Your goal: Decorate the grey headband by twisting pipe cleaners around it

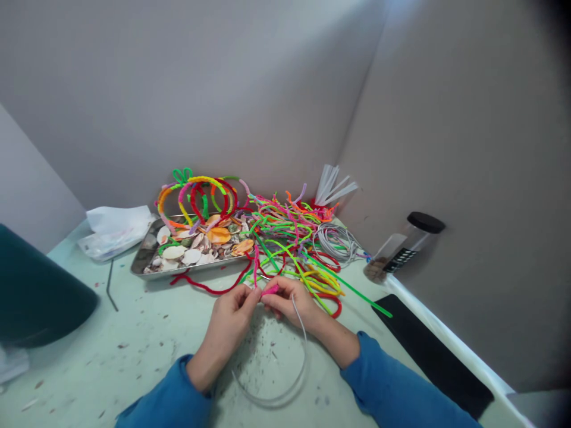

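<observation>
My left hand [229, 312] is closed in a pinch at the near end of a pink pipe cleaner [256, 267], whose free length stands up above the fingertips. Beside it, almost touching, my right hand [297, 306] is closed around a bunched pink part of pipe cleaner [270, 290]. A thin grey wire [305, 351] comes out at the right hand and curves down in an open loop over the table. My fingers hide where wire and pipe cleaner meet.
A metal tray [154, 275] of shells carries several pipe-cleaner rings [207, 180]. To its right lie a heap of coloured pipe cleaners [285, 220] and a grey wire coil [336, 244]. A dark green cylinder [40, 291], black strip [432, 356] and clear jar [404, 246] flank the table.
</observation>
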`<state>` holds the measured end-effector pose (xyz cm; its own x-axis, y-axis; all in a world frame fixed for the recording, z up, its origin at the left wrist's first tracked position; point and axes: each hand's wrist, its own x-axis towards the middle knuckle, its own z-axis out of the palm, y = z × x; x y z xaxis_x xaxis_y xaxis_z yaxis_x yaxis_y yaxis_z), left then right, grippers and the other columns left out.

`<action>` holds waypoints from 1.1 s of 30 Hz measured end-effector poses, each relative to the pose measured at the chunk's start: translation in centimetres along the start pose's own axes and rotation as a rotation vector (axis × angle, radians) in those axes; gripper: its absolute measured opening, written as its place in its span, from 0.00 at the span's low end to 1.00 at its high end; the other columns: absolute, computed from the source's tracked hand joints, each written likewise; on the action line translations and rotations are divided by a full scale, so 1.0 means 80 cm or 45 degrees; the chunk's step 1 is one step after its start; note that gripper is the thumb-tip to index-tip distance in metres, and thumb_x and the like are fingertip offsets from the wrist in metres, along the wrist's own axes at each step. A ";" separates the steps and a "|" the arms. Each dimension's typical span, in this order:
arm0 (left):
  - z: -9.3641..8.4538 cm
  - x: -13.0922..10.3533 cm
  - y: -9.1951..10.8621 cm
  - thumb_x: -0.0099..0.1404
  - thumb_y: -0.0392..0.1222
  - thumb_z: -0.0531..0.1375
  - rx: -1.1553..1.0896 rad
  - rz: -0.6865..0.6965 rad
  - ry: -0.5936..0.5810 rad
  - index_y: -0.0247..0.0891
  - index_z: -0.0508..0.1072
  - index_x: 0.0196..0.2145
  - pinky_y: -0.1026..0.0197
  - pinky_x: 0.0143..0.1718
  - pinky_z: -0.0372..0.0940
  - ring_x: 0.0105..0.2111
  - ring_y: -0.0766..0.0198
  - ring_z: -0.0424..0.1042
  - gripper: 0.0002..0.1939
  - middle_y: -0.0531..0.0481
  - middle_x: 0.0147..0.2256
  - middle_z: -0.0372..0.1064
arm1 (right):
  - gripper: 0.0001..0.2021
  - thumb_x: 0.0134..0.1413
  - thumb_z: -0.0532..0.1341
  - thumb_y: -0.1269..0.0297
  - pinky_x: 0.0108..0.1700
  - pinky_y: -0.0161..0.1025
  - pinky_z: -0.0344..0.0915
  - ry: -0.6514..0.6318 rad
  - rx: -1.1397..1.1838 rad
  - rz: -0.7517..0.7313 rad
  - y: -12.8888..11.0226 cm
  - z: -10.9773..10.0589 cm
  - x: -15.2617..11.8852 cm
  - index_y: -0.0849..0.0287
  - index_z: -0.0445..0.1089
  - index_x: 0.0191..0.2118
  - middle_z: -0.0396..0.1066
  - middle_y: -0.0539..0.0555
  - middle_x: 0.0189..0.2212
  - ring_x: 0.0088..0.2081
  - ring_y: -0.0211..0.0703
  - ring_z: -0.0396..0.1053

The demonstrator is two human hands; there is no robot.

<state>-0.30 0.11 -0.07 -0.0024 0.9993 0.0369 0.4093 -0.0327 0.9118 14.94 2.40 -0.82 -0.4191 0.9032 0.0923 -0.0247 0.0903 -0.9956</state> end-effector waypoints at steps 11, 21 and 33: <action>-0.001 -0.001 -0.003 0.58 0.54 0.53 -0.007 -0.020 0.036 0.35 0.62 0.20 0.68 0.21 0.46 0.21 0.70 0.51 0.19 0.57 0.18 0.50 | 0.13 0.53 0.57 0.58 0.19 0.29 0.55 -0.032 -0.091 -0.047 -0.011 -0.001 -0.002 0.63 0.67 0.26 0.65 0.49 0.19 0.16 0.29 0.57; 0.000 0.000 -0.006 0.58 0.54 0.53 -0.046 -0.009 0.013 0.36 0.62 0.18 0.68 0.20 0.47 0.18 0.71 0.52 0.20 0.58 0.16 0.52 | 0.12 0.55 0.56 0.59 0.19 0.29 0.55 -0.015 -0.104 -0.072 -0.006 -0.001 -0.003 0.62 0.66 0.27 0.66 0.49 0.20 0.16 0.29 0.58; -0.001 -0.010 0.007 0.59 0.43 0.54 0.013 0.228 0.155 0.37 0.67 0.32 0.69 0.20 0.56 0.20 0.70 0.62 0.07 0.54 0.25 0.66 | 0.14 0.55 0.55 0.57 0.18 0.28 0.55 0.080 -0.037 -0.043 -0.010 0.000 0.000 0.63 0.66 0.27 0.66 0.48 0.20 0.15 0.28 0.57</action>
<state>-0.14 -0.74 0.45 -0.0388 0.9681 0.2476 0.4224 -0.2087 0.8821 14.98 2.36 -0.01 -0.3606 0.9240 0.1274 -0.0107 0.1325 -0.9911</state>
